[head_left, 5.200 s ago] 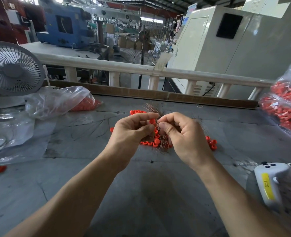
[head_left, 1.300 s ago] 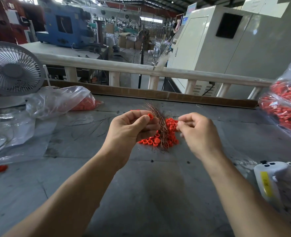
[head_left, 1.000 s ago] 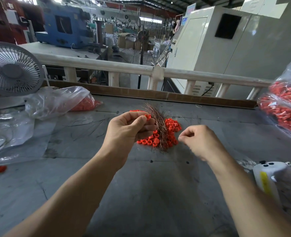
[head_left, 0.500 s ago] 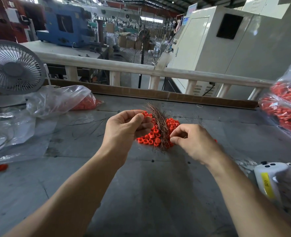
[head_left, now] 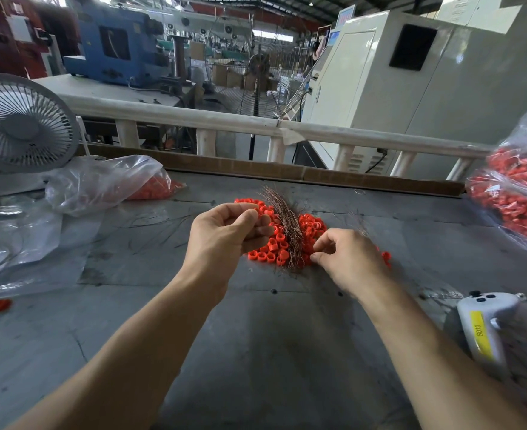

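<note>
On the grey table [head_left: 256, 336] the hands are held apart; the left hand [head_left: 222, 237] is curled over the orange rings [head_left: 313, 225], what it pinches cannot be told; the right hand [head_left: 349, 259] has been brought back down, rings nipped beside the copper wire bundle [head_left: 287, 225]; another threading is judged begun.

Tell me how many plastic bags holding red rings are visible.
2. The left bag lies near the white fan; the right bag is at the frame's edge, partly cut off.
</note>
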Tool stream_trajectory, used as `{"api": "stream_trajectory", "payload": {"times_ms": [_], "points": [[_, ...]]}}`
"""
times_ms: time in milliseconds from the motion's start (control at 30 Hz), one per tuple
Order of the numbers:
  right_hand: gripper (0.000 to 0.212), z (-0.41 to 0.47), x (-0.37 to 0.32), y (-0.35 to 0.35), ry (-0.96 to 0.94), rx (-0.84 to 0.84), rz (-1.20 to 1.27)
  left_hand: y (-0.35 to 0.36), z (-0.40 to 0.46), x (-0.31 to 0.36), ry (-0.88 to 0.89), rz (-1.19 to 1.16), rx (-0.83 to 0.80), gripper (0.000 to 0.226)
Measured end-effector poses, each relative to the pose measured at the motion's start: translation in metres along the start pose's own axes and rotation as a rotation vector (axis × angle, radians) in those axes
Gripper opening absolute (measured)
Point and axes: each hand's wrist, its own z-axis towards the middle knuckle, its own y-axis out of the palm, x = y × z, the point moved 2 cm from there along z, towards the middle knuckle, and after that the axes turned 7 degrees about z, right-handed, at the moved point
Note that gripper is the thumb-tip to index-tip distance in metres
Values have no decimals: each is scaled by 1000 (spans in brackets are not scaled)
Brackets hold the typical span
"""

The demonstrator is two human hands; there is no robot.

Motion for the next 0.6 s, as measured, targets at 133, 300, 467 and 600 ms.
{"api": "stream_trajectory", "payload": {"times_ms": [133,300,467,600], "points": [[25,2,1,0,46,16,-28,0,0,0,1,0,-2,9],[16,1,1,-2,43,40,-26,2,0,0,0,5,-8,9],[12,-2,-13,-10,-104,118,596,5,-3,2,9,-7,-44,10],[5,-12,-38,-10,-288,-8,847,10,-6,2,18,-8,-99,13]]}}
